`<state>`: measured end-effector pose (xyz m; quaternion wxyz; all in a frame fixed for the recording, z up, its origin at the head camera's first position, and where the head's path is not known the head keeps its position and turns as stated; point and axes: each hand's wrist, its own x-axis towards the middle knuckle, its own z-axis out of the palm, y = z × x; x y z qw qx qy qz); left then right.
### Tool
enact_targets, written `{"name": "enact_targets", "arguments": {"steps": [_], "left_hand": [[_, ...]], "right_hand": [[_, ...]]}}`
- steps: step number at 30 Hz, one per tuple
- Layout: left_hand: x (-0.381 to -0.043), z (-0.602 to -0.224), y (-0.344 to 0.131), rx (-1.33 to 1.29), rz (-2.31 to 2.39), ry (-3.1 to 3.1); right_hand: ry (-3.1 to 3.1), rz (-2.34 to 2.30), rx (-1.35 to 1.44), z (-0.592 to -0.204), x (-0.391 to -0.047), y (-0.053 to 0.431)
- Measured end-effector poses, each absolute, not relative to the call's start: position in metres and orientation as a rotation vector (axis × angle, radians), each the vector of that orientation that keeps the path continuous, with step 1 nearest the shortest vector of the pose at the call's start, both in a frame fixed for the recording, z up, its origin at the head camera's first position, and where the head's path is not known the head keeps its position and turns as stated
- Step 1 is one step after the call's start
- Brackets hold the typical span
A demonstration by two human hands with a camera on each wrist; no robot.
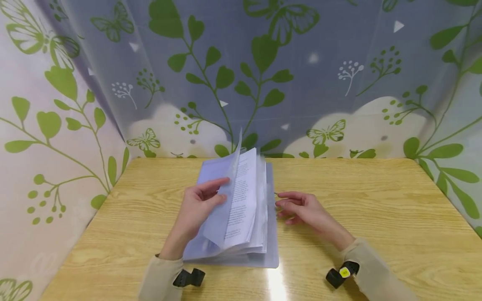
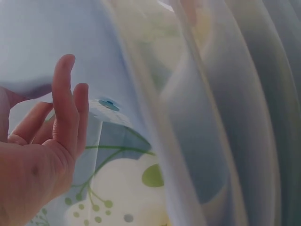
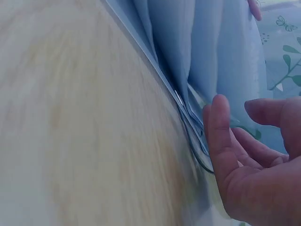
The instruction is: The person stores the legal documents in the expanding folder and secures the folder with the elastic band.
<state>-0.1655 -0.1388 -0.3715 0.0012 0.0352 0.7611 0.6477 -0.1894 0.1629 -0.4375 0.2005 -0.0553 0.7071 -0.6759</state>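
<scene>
A clear-sleeved document folder (image 1: pixel 273 251) lies on the table with printed pages (image 1: pixel 241 209) fanned up inside it. At its left side is my left hand (image 1: pixel 199 205), its thumb and forefinger touching a page sleeve (image 1: pixel 218 217) that leans left. In the left wrist view, the fingers (image 2: pixel 66 113) stand fairly straight in front of the glossy sleeve. My right hand (image 1: pixel 306 209) is beside the folder's right edge, its fingers loosely bent and apart. A thin dark cord (image 3: pixel 193 146) loops from that edge toward its fingers; whether they touch, I cannot tell.
The wooden table (image 1: pixel 376 200) extends on both sides of the folder. Behind it hangs a curtain (image 1: pixel 308 83) printed with leaves and butterflies, which also covers both sides. Each wrist wears a black strap with a small camera (image 1: pixel 335 278).
</scene>
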Motion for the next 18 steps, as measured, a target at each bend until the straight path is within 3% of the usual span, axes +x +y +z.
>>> {"name": "enact_targets", "arguments": {"steps": [18], "left_hand": [[-0.166, -0.385, -0.116, 0.036, 1.97, 2.356]], "right_hand": [[2.335, -1.694, -0.12, -0.425, -0.193, 0.197]]}}
